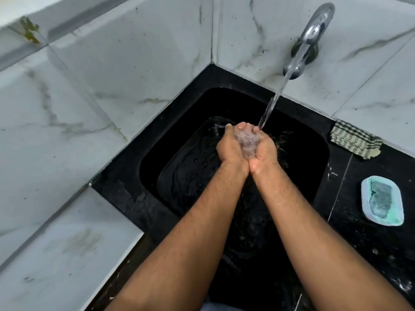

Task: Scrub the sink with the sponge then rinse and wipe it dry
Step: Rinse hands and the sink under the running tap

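I see my left hand (pixel 231 147) and right hand (pixel 265 151) cupped together, fingers loosely curved, catching water from the chrome wall tap (pixel 307 41) above the black rectangular sink (pixel 179 153). The green sponge (pixel 380 198) lies in its pale oval dish (pixel 365 207) on the black worktop (pixel 363 243).

Cupped hands (pixel 247 145) under tap (pixel 311 39) water

Black stone, white marble, chrome.
My sink (pixel 314 140) is glossy wet black; the surface (pixel 370 243) speckled polished stone; wall tiles (pixel 112 75) smooth veined marble; tap (pixel 314 32) shiny metal; cloth (pixel 354 140) woven check; soap dish (pixel 363 194) matt plastic.
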The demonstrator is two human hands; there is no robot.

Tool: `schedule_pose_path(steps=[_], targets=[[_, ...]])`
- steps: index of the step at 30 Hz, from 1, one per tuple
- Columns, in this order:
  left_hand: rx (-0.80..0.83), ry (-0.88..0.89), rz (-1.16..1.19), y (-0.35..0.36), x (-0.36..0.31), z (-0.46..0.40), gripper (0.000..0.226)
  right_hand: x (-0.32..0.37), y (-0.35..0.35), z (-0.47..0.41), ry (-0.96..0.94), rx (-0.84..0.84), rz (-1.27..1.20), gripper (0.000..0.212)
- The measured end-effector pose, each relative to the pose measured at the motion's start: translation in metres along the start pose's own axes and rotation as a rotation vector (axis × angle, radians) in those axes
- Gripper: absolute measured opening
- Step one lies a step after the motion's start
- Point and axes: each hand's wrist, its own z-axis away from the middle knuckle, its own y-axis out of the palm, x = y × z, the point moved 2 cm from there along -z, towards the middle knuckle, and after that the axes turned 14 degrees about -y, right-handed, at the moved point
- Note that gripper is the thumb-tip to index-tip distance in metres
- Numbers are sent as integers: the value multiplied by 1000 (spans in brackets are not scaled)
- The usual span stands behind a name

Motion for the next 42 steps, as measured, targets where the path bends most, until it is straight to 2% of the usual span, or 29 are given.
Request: schedule_pose_path(steps=[3,6,7,9,12,17,20,23,28,33,37,42], targets=[[-137,119,46,-41,-1,20,38,-25,-25,15,122,13,128,12],[-265,224,186,-100,-8,46,40,-76,-66,30,282,67,598,18],[-283,267,246,-121,-10,55,39,-98,-77,46,360,122,753,14],[-308,285,278,-146,-16,75,36,-130,-93,70,468,138,786,26],[-285,310,391,-167,-27,90,43,-143,-93,84,368,30,777,27],[-315,283,404,-157,-21,98,44,-133,-83,85,330,60,865,35],[-340,285,346,-149,-14,99,52,-117,-80,87,279,35,829,36],[-304,271,253,-135,-4,93,53,-92,-78,86,193,-12,673,35],[-198,215,78,-93,14,76,57,-40,-67,72,61,-73,408,42],[-114,110,-93,-50,30,50,57,4,-57,46,-75,-122,293,44],[-76,68,-167,-23,30,21,55,23,-43,25,-157,-140,211,40],[-42,5,-152,7,20,-8,55,31,-17,2,-188,-129,152,32]])
